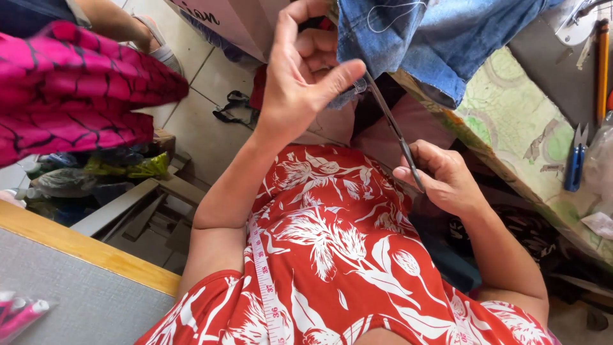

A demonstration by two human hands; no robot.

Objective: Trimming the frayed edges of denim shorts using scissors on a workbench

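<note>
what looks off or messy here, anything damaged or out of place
Nothing looks damaged. The left hand pinches the denim cloth while the right hand works scissors at its edge. The only disorder is wood offcuts piled on the floor.

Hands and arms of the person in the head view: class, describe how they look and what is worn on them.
Both the left hand and right hand are bare: no gloves, rings, watch or bracelets visible. The forearms are uncovered, with no sleeves showing.
</note>
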